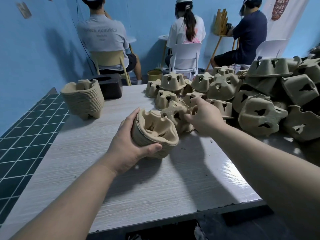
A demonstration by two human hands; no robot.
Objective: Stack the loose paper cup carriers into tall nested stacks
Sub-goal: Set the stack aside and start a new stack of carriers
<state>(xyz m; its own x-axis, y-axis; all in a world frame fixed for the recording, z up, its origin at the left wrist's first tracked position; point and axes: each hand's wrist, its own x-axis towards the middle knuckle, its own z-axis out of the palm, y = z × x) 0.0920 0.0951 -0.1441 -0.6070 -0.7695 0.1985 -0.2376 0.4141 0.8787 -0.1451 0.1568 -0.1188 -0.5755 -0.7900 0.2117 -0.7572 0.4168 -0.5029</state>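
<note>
1. The left hand (128,144), at centre frame, grips a short nested stack (152,134) of carriers, thumb and fingers curled round its sides.
2. The right hand (204,116), just right of it, pinches a loose carrier (174,113) at the pile's edge.
3. The loose pile (251,94) fills the table's (155,179) upper right.
4. A taller finished stack (83,99) stands at upper left.

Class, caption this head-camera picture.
Left hand holds a nested stack; right hand takes a loose carrier.

Both forearms reach forward; the left hand (129,144) curls in a grip, the right hand (203,116) apparently pinches, fingers bent.
</note>
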